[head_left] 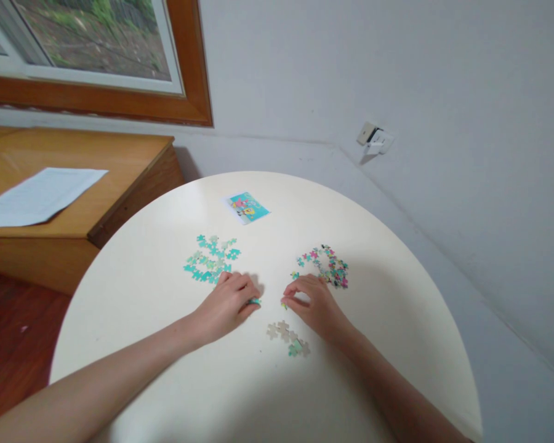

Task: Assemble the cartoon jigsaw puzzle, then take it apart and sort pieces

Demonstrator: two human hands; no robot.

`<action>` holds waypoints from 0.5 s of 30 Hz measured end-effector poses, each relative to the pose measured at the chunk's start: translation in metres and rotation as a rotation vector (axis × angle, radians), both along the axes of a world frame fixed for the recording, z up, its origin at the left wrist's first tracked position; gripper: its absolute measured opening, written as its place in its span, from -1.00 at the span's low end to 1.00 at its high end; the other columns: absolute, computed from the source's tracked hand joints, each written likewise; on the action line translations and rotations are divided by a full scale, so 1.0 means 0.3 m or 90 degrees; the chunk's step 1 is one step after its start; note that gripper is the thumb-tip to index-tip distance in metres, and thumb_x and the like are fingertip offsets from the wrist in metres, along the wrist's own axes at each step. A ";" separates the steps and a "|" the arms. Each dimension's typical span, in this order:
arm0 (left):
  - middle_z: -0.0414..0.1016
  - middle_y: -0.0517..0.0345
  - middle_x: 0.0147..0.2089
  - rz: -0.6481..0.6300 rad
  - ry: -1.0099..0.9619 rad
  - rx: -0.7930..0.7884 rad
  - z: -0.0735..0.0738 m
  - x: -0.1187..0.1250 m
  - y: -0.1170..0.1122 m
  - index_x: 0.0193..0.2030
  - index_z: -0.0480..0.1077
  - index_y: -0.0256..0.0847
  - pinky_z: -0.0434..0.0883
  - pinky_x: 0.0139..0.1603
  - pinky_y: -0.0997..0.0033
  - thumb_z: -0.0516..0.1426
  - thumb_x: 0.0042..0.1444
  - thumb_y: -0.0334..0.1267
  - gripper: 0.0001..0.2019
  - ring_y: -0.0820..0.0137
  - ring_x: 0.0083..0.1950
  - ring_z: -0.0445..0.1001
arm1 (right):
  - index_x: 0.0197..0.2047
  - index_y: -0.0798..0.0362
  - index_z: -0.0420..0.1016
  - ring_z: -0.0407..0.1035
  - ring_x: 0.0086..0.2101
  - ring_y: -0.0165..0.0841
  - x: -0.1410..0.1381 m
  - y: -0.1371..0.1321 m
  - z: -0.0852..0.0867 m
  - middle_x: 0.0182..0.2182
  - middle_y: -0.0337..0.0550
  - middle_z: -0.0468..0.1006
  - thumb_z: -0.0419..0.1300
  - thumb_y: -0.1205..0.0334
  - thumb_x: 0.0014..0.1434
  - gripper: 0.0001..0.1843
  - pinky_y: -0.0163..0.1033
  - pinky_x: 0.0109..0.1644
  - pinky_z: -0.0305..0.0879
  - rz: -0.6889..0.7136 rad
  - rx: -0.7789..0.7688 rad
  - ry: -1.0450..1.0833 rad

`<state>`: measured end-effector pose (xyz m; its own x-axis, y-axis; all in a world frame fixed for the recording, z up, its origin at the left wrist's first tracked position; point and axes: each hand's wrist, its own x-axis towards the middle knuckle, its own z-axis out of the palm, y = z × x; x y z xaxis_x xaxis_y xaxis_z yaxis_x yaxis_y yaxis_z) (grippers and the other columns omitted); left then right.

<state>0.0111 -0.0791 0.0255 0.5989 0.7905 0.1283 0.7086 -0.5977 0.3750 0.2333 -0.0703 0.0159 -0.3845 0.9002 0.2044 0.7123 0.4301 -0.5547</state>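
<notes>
My left hand [228,303] rests on the round cream table [166,381] with its fingers curled over a small teal puzzle piece [255,301]. My right hand [314,304] lies a short way to its right, fingertips pinched on a tiny puzzle piece [284,305]. A teal pile of puzzle pieces [211,258] lies just beyond my left hand. A multicoloured pile of pieces [327,266] lies just beyond my right hand. A few face-down and green pieces [289,338] sit on the table between my wrists.
A small picture card [246,207] lies at the table's far side. A wooden desk [96,203] with a sheet of paper [37,194] stands to the left under a window [87,43]. A wall socket [373,139] is at the back right.
</notes>
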 end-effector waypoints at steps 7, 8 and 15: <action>0.44 0.11 -0.28 0.045 0.027 0.081 -0.006 -0.005 0.010 -0.29 0.43 -0.22 0.09 -0.17 0.28 0.03 0.23 -0.40 -0.84 0.33 -0.20 0.35 | -0.47 0.00 0.47 0.37 -0.25 -0.31 0.027 0.008 -0.008 -0.40 -0.25 0.56 0.33 0.34 0.03 -0.88 -0.17 -0.11 0.06 0.033 0.027 -0.044; 0.45 0.10 -0.28 0.058 0.036 0.091 -0.004 -0.008 0.013 -0.29 0.44 -0.22 0.09 -0.17 0.27 0.02 0.23 -0.40 -0.83 0.33 -0.21 0.36 | -0.48 0.01 0.47 0.37 -0.25 -0.30 0.036 0.015 -0.009 -0.40 -0.25 0.56 0.32 0.35 0.03 -0.88 -0.17 -0.12 0.07 0.019 0.027 -0.050; 0.49 0.05 -0.32 0.142 0.133 0.164 0.002 -0.034 0.029 -0.32 0.45 -0.24 0.08 -0.20 0.22 0.03 0.18 -0.45 -0.82 0.24 -0.22 0.35 | -0.46 0.02 0.46 0.38 -0.27 -0.31 0.074 0.023 0.026 -0.39 -0.21 0.54 0.27 0.37 0.08 -0.89 -0.17 -0.12 0.11 0.020 0.053 -0.057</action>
<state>0.0009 -0.0704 0.0262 0.4502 0.8618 0.2336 0.8768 -0.4762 0.0671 0.2553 -0.0633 0.0237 -0.4323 0.8688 0.2414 0.7427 0.4949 -0.4511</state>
